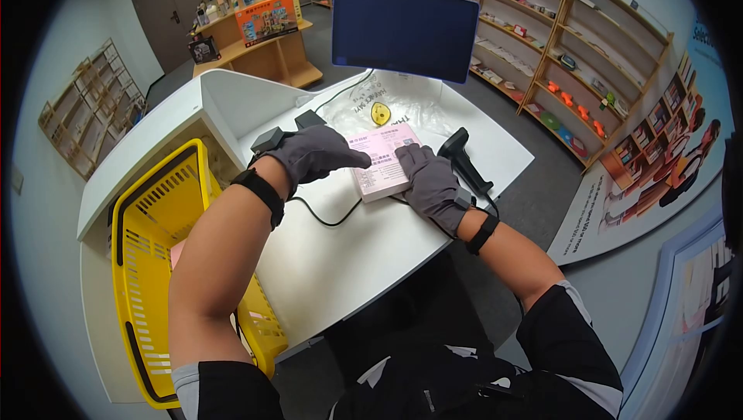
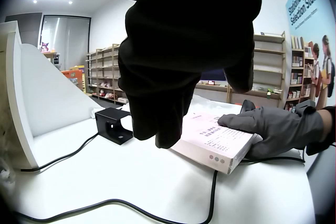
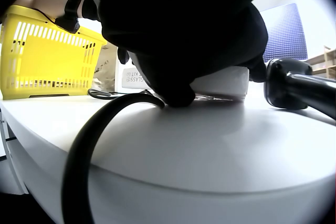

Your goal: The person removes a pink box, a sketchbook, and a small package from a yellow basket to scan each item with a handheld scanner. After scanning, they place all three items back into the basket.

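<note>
A pink box (image 1: 383,176) with printed text lies on the white counter in front of me, its pale side showing in the left wrist view. My gloved right hand (image 1: 435,184) grips its right side, fingers over the top and thumb down along the edge. Over the box's left edge hovers my gloved left hand (image 1: 319,153), its fingers extended and overlapping the box in the head view. Dark and close, the left fingers (image 2: 168,103) hang before the box in the left wrist view. A black handheld scanner (image 1: 467,161) lies just right of the right hand.
A yellow basket (image 1: 143,238) stands at my left. Behind the box are crumpled clear plastic with a yellow tag (image 1: 380,114) and a monitor (image 1: 405,33). Black cable (image 2: 113,201) runs over the counter (image 1: 309,265), near a black bracket (image 2: 113,126).
</note>
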`<action>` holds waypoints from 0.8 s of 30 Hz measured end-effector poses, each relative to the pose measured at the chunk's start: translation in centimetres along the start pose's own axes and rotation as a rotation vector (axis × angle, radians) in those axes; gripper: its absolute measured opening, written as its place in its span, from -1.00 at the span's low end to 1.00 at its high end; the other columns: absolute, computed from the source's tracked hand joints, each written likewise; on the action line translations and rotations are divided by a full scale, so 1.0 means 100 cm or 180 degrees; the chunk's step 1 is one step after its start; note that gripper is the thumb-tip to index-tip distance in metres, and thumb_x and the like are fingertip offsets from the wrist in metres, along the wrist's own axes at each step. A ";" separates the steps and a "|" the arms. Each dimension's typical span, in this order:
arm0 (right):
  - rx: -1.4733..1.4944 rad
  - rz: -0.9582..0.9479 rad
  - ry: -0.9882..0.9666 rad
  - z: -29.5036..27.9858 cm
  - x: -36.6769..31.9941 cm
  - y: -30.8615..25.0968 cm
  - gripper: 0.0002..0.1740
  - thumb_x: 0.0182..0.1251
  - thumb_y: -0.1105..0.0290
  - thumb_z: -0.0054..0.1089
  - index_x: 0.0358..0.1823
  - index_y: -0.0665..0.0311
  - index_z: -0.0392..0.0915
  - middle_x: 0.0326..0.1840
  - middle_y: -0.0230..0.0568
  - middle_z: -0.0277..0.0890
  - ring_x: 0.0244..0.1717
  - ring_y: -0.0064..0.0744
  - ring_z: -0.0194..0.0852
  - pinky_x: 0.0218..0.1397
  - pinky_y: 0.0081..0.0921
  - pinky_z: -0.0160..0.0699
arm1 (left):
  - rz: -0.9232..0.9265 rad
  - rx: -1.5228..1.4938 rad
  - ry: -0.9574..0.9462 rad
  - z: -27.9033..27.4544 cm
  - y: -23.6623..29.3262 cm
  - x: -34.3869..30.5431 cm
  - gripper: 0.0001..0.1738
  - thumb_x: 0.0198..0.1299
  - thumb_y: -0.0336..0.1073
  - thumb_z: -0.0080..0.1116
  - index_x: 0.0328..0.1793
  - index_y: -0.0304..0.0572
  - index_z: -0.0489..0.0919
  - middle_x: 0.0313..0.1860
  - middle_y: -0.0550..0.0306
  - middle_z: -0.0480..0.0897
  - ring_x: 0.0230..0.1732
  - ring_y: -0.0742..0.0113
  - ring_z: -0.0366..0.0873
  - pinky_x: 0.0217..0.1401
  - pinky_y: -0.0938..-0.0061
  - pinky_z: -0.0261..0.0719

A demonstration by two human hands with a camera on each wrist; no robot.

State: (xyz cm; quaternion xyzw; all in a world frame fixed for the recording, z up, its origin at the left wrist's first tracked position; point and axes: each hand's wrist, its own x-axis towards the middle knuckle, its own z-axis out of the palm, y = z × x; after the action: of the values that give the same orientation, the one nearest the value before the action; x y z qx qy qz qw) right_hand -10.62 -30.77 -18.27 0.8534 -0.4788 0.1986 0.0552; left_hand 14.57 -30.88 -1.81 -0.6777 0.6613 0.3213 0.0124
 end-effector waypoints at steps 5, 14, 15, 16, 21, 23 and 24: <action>-0.0032 0.0007 0.0078 0.002 -0.001 0.001 -0.14 0.29 0.11 0.46 0.60 0.27 0.46 0.57 0.17 0.50 0.50 0.19 0.52 0.45 0.07 0.55 | 0.0089 0.0069 0.0132 0.003 -0.002 0.003 -0.25 0.15 0.45 0.50 -0.43 -0.18 0.68 -0.53 0.14 0.60 -0.56 0.33 0.46 -0.51 0.33 0.43; 0.0031 -0.0183 0.0133 0.004 0.001 0.006 -0.16 0.29 0.15 0.46 0.59 0.29 0.47 0.56 0.18 0.51 0.51 0.23 0.51 0.51 0.08 0.52 | 0.0015 0.0246 0.0052 -0.002 0.001 -0.002 -0.36 0.18 0.33 0.58 -0.03 -0.13 0.83 -0.44 0.23 0.61 -0.49 0.43 0.43 -0.44 0.44 0.40; 0.0040 -0.0198 0.0133 0.003 0.001 0.005 -0.16 0.29 0.15 0.46 0.59 0.29 0.47 0.56 0.18 0.51 0.52 0.24 0.51 0.52 0.08 0.52 | 0.0020 0.0196 0.0032 -0.001 0.001 -0.002 -0.36 0.17 0.32 0.58 -0.02 -0.13 0.83 -0.44 0.23 0.60 -0.50 0.43 0.42 -0.45 0.44 0.39; 0.0041 -0.0200 0.0135 0.002 0.001 0.004 -0.16 0.29 0.15 0.46 0.59 0.29 0.47 0.56 0.18 0.51 0.52 0.24 0.51 0.52 0.08 0.52 | 0.0029 0.0150 0.0008 -0.001 0.000 -0.001 -0.35 0.17 0.32 0.59 -0.02 -0.14 0.83 -0.45 0.24 0.59 -0.50 0.43 0.42 -0.45 0.45 0.38; -0.0016 -0.0116 0.0094 0.004 0.000 0.003 -0.16 0.27 0.19 0.42 0.59 0.30 0.46 0.53 0.16 0.51 0.51 0.23 0.50 0.48 0.07 0.53 | 0.0256 0.0305 0.0144 0.003 -0.008 0.008 -0.21 0.19 0.52 0.43 -0.49 -0.13 0.65 -0.58 0.14 0.59 -0.59 0.28 0.48 -0.50 0.27 0.42; -0.0061 -0.0227 0.0285 0.008 0.000 0.005 -0.15 0.20 0.27 0.37 0.59 0.32 0.44 0.49 0.11 0.51 0.44 0.18 0.52 0.39 0.01 0.58 | 0.0206 0.0259 0.0142 0.003 -0.007 0.007 -0.23 0.18 0.51 0.45 -0.49 -0.11 0.65 -0.60 0.15 0.57 -0.61 0.30 0.46 -0.53 0.28 0.40; -0.0058 -0.0232 0.0288 0.010 -0.001 0.006 -0.15 0.20 0.27 0.37 0.59 0.32 0.44 0.49 0.11 0.51 0.44 0.18 0.52 0.39 0.01 0.58 | 0.0180 0.0234 0.0140 0.003 -0.007 0.006 -0.23 0.18 0.51 0.45 -0.50 -0.11 0.65 -0.60 0.16 0.56 -0.62 0.30 0.44 -0.54 0.28 0.38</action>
State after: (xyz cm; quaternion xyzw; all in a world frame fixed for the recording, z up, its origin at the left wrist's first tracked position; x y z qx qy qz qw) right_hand -10.84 -31.29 -19.26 0.8598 -0.4462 0.2305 0.0918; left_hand 15.03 -31.24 -2.61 -0.6648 0.6916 0.2819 0.0137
